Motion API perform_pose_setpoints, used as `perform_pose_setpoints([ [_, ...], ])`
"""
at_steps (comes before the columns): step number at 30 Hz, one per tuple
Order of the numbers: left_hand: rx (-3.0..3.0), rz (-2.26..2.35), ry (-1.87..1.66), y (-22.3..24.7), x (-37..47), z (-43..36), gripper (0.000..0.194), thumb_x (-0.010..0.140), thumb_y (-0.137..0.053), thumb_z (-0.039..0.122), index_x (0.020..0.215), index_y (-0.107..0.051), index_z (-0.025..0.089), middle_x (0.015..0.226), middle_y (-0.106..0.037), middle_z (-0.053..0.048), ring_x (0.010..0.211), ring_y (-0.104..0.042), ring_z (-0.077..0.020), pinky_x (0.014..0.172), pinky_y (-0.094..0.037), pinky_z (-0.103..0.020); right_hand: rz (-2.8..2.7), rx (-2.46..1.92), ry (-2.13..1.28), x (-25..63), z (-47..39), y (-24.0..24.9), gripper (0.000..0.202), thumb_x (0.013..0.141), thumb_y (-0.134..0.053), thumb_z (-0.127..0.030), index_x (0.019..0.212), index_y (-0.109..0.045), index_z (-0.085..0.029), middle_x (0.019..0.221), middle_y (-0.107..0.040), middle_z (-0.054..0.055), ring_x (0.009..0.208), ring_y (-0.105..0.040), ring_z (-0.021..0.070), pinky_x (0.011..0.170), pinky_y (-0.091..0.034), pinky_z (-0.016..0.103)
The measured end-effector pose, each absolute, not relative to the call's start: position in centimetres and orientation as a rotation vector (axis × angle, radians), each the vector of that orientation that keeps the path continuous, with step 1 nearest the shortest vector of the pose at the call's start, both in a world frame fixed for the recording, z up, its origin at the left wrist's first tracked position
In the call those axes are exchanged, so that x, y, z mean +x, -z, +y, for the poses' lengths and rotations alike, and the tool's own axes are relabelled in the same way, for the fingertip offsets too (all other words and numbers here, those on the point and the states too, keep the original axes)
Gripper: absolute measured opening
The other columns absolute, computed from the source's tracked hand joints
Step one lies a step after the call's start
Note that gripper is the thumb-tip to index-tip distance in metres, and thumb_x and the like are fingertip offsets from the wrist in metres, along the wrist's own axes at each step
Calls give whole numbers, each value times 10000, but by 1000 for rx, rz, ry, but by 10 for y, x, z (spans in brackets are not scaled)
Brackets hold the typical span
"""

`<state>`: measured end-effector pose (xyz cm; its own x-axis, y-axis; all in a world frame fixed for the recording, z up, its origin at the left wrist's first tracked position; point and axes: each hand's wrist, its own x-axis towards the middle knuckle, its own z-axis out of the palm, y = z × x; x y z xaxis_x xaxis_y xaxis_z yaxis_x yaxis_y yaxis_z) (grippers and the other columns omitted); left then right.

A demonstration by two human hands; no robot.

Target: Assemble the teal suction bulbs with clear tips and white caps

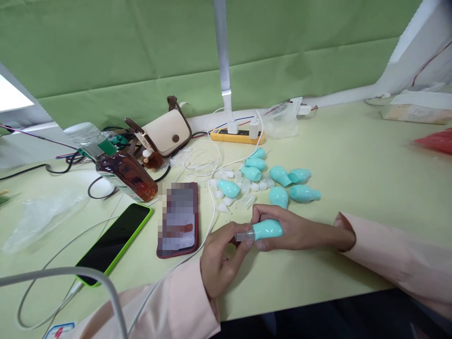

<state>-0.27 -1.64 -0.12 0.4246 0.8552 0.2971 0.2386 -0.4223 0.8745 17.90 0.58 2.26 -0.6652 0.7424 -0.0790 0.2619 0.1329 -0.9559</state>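
Near the table's front edge, my right hand [282, 226] is closed around a glossy turquoise bulb-shaped shell [269, 229]. My left hand [226, 254] pinches a clear plastic tube [245, 235] between thumb and fingers. The tube meets the narrow left end of the shell; whether it sits inside the shell I cannot tell. Just beyond my hands lie several more turquoise shells, among them one [305, 193] at the right and one [229, 188] at the left. Between them is a scatter of small white and clear plastic parts [248, 201].
Left of my hands lie a phone in a dark red case [197, 221] and a phone with a green edge [116, 240]. A bottle of brown liquid [123, 172], a cream bag [165, 133] and a yellow power strip [236, 137] stand behind. White cables [212, 207] cross the table.
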Motion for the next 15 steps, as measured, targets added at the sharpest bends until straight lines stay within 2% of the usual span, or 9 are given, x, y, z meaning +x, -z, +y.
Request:
perform_pose_setpoints([
  [2, 1914, 908, -1009, 2, -3, -15, 175, 778, -496, 175, 943, -555, 173, 788, -584, -39, 738, -545, -149, 616, -439, -237, -2020, -963, -1603, 179, 7, -24, 298, 667, -604, -312, 832, -389, -186, 725, -496, -30, 637, -473, 90, 554, -382, 204],
  [4, 1868, 913, -1023, 3, -3, -13, 185, 775, -503, 174, 952, -556, 184, 810, -583, -35, 752, -548, -147, 624, -445, -234, -2078, -959, -1482, 180, 8, -23, 342, 639, -627, -299, 877, -410, -185, 803, -517, -11, 717, -499, 111, 614, -401, 225],
  [7, 1698, 927, -1050, 4, -2, -11, 189, 752, -541, 190, 941, -551, 189, 831, -583, -31, 741, -549, -139, 613, -453, -224, -2175, -970, -1040, 178, 6, -18, 339, 626, -629, -249, 894, -434, -182, 842, -518, 1, 765, -503, 123, 673, -398, 245],
  [11, 1506, 917, -1068, 3, -2, -9, 224, 714, -590, 219, 928, -540, 176, 772, -582, -23, 679, -545, -129, 585, -452, -221, -2313, -936, -478, 177, 3, -5, 202, 710, -529, -200, 885, -434, -163, 767, -537, 14, 668, -512, 118, 573, -387, 232],
  [15, 1520, 975, -1058, 1, -1, -9, 146, 725, -575, 237, 842, -578, 150, 718, -578, -24, 623, -539, -118, 559, -446, -219, -2366, -829, 110, 180, 3, 5, 187, 769, -449, -194, 942, -403, -140, 809, -548, 70, 685, -531, 159, 518, -366, 248],
])
